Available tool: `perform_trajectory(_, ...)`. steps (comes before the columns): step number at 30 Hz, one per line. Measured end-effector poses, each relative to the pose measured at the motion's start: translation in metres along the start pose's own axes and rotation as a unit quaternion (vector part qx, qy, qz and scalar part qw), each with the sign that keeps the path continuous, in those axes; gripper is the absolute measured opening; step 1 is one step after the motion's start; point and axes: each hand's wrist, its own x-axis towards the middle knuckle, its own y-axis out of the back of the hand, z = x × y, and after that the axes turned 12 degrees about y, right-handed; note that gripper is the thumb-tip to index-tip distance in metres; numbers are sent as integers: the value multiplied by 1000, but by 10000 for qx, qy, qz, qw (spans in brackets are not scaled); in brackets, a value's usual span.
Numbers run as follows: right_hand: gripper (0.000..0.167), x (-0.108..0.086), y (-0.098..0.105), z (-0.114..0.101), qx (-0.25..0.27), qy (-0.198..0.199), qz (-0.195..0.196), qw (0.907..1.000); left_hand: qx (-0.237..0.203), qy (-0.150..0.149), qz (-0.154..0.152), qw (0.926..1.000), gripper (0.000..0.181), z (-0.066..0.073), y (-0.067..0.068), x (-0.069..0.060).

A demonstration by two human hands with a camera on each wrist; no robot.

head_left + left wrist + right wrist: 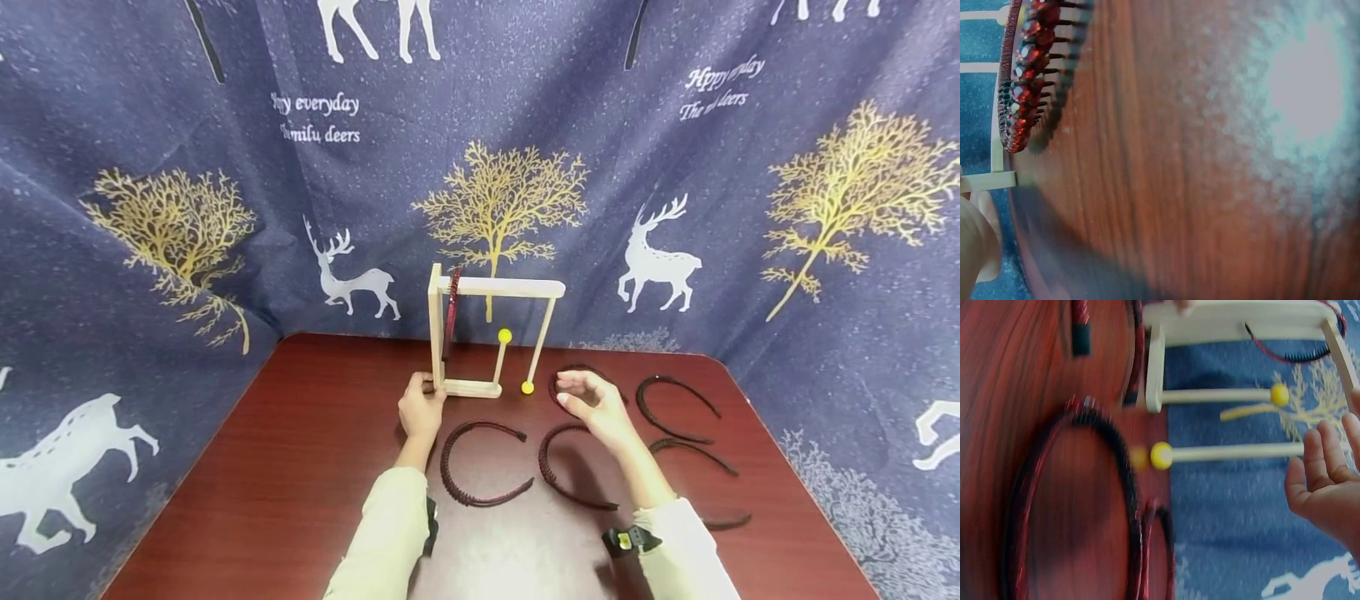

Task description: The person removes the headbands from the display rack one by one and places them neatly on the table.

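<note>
A light wooden stand (487, 287) rises at the far side of the table, with an upright, a long top bar and rods tipped with yellow balls. A dark red headband (452, 312) hangs on its top bar near the upright. My left hand (422, 408) grips the bottom of the upright; part of its fingers is hidden behind the wood. My right hand (597, 408) is in the air above a red headband (555, 392), its fingers loosely bent and nothing in them. In the right wrist view its fingers (1319, 450) are apart from the stand.
Two dark red headbands with comb teeth (447, 467) (546, 467) lie in front of the stand. Further right lie several darker headbands (652, 408), one partly under my right sleeve. A blue cloth with deer and trees (487, 100) hangs behind the reddish-brown table (300, 467).
</note>
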Motion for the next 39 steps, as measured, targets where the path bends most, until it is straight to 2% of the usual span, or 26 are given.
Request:
perform_trajectory(5, 30, 18, -26, -14, 157, 112, -28, 9998, -25, -119, 85, 9999, 23, 0, 0, 0)
perform_trajectory(9, 31, 31, -42, -16, 512, 24, -48, 9987, -7, -115, 96, 9999, 23, 1, 1, -2)
perform_trajectory(13, 32, 43, -56, -15, 625, 69, -48, 9980, 10, -75, 73, 9999, 23, 1, 2, 0)
perform_trajectory(20, 32, 58, -75, -16, 975, 175, 96, 9950, 17, 55, -106, 9999, 23, 0, 1, 0)
perform_trajectory(28, 39, 72, -94, -18, 1364, 405, 77, 9898, 3, 100, -69, 9999, 23, -1, 1, -1)
perform_trajectory(32, 42, 80, -101, -21, 1428, 391, 50, 9890, 0, 161, -104, 9998, 22, -1, 1, -2)
perform_trajectory(39, 43, 95, -116, 3, 1647, 210, 138, 9860, 51, 148, -110, 9998, 23, -1, 0, -2)
